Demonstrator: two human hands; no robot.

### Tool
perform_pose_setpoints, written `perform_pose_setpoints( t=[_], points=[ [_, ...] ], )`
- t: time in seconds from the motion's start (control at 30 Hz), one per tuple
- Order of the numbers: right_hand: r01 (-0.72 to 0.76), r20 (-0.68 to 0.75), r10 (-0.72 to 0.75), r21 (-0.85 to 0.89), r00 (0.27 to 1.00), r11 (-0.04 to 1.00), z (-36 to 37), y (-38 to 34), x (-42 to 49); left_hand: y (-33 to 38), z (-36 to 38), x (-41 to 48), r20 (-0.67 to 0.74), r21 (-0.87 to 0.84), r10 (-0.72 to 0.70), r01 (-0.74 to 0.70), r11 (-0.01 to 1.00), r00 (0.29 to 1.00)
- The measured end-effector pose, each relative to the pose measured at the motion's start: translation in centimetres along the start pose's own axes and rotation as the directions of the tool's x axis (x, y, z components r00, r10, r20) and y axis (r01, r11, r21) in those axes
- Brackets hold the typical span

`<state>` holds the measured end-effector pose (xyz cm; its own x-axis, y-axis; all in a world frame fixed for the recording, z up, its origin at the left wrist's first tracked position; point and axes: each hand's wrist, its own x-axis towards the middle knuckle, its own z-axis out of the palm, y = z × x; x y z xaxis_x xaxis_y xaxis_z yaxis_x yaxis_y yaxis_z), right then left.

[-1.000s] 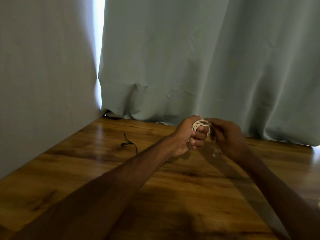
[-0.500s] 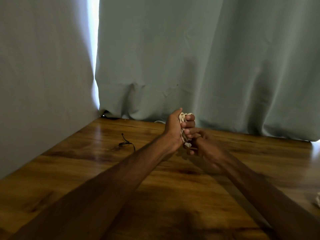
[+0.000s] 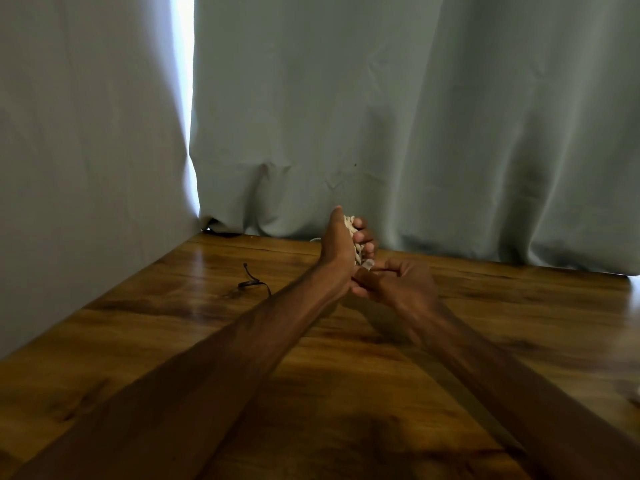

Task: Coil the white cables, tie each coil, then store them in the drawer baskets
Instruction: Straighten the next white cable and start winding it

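Hands meet over table (image 3: 526, 306) centre, curtain (image 3: 381, 116) behind at 12 o'clock. L hand (image 3: 337, 249) grips white cable coil (image 3: 350, 226), fingers wrapped round it, coil held upright. R hand (image 3: 401, 287) just below at 5 o'clock, fingers curled, pinching coil's pale loose end. Thin black tie (image 3: 252, 284) lies on wood at 9 o'clock, well apart.

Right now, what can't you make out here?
Head view only:
- coiled white cable: mostly hidden in the left hand grip; tied or not, unclear.
- right hand: its curled fingers hide what, if anything, they hold.
- white object: cut off by the right edge.
- drawer baskets: out of frame.
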<state>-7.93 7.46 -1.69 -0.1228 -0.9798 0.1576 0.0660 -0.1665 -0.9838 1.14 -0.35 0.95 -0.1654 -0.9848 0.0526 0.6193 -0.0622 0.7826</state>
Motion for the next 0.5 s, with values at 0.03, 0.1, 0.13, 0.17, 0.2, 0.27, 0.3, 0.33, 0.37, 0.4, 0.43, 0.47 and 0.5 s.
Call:
perform_pose_setpoints(
  t=[0.03,0.1,0.13,0.17,0.2,0.27,0.3,0.33,0.37,0.4,0.43,0.47,0.5],
  points=[
    [0.008,-0.018,-0.007,0.016,1.000,1.000,0.1,0.0,0.0,-0.1,0.1,-0.1,-0.003,0.019,0.024,-0.024,1.000,1.000],
    [0.017,-0.033,-0.016,0.039,0.999,0.999,0.2,0.0,0.0,-0.1,0.4,-0.1,-0.005,0.061,0.078,-0.078,0.995,0.997],
    [0.026,-0.038,-0.024,0.041,0.999,0.999,0.2,0.0,0.0,-0.1,0.5,-0.2,-0.005,0.078,0.100,-0.099,0.992,0.995],
    [0.045,-0.045,-0.044,0.028,0.998,0.999,0.3,0.0,-0.1,0.0,0.5,-0.3,-0.010,0.092,0.118,-0.117,0.989,0.993],
    [0.083,-0.052,-0.083,-0.009,0.995,0.997,0.3,-0.1,-0.2,0.1,0.6,-0.3,-0.015,0.114,0.135,-0.133,0.985,0.991],
    [0.243,-0.039,-0.259,-0.231,0.965,0.942,0.0,-0.2,-0.2,0.1,0.8,-0.6,-0.014,0.177,0.167,-0.162,0.971,0.986],
    [0.341,-0.002,-0.370,-0.387,0.929,0.857,-0.3,-0.2,-0.1,0.0,0.9,-0.7,-0.006,0.217,0.197,-0.191,0.957,0.980],
    [0.415,0.044,-0.459,-0.510,0.887,0.754,-0.5,-0.1,0.0,-0.1,1.0,-0.7,0.009,0.272,0.227,-0.221,0.937,0.974],
    [0.460,0.081,-0.516,-0.585,0.853,0.668,-0.7,0.0,0.1,-0.2,1.1,-0.7,0.031,0.341,0.255,-0.250,0.906,0.966],
    [0.487,0.109,-0.548,-0.622,0.829,0.613,-0.9,-0.1,0.2,-0.2,1.1,-0.5,0.044,0.397,0.271,-0.265,0.879,0.962],
    [0.506,0.131,-0.572,-0.649,0.810,0.568,-1.1,-0.3,0.3,-0.2,1.0,-0.4,0.054,0.416,0.267,-0.264,0.870,0.962],
    [0.521,0.148,-0.594,-0.674,0.790,0.524,-1.3,-0.4,0.4,-0.1,1.0,-0.4,0.063,0.430,0.255,-0.257,0.866,0.965],
    [0.530,0.160,-0.613,-0.695,0.774,0.487,-1.5,-0.6,0.5,0.1,0.8,-0.3,0.073,0.458,0.254,-0.259,0.850,0.964]
  ],
)
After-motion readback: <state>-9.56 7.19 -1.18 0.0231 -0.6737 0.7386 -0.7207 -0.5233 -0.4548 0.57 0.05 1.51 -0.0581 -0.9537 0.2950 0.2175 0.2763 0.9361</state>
